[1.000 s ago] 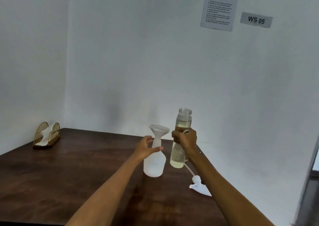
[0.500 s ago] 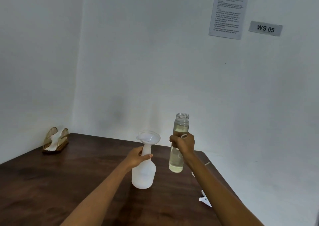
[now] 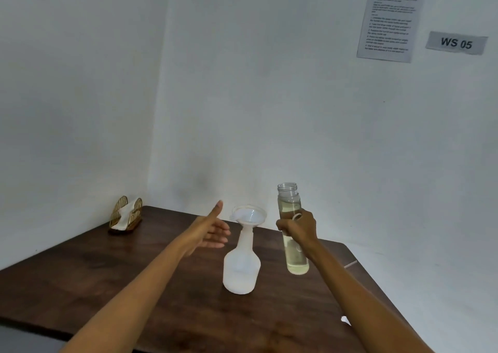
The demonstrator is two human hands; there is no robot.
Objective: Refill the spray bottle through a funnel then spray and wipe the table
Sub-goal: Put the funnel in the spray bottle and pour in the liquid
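Right hand is wrapped firmly round the clear refill bottle, gripping it about mid-body and holding it upright in the air, open mouth at the top, pale yellowish liquid filling most of it. And here's what matters: the funnel sits just to the left of that bottle, seated in the neck of the white spray bottle, which stands upright on the dark wooden bench. So the refill bottle's long axis is vertical, parallel to the spray bottle, and its mouth stands higher than the funnel's rim. By my reading, the pour calls for a tip leftward, toward the funnel bowl. Left hand hangs open beside the funnel on the far side, fingers spread and thumb up, touching nothing, close enough to steady the spray bottle's neck if needed. The spray bottle looks light and nearly empty, so a nudge could topple it.
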